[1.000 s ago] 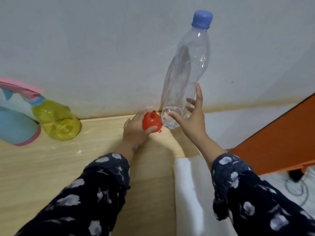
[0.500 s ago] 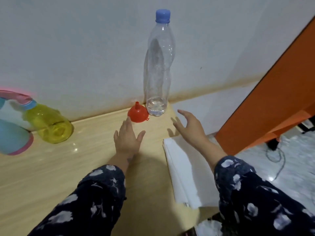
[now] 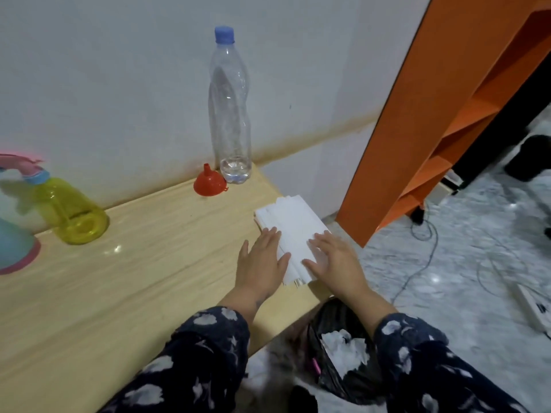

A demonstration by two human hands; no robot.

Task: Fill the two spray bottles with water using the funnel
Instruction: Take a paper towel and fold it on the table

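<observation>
A red funnel (image 3: pixel 209 182) sits mouth-down on the wooden table (image 3: pixel 125 281) by the wall. Right beside it stands a tall clear water bottle (image 3: pixel 229 114) with a blue cap, holding only a little water at the bottom. A yellow spray bottle (image 3: pixel 70 213) with a pink trigger head stands at the left, and a blue spray bottle (image 3: pixel 13 251) is cut off by the left edge. My left hand (image 3: pixel 262 263) and my right hand (image 3: pixel 334 263) lie flat with straight fingers on a stack of white tissues (image 3: pixel 290 231) at the table's right edge.
An orange shelf unit (image 3: pixel 432 114) leans up at the right. Below the table's corner sits a black bag (image 3: pixel 337 353) with crumpled white paper. Cables (image 3: pixel 423 251) trail over the marbled floor. The white wall runs behind the table.
My hands let go of the funnel and the water bottle, which now stand by the wall, and drew back onto the white tissues. The view swung right and down.
</observation>
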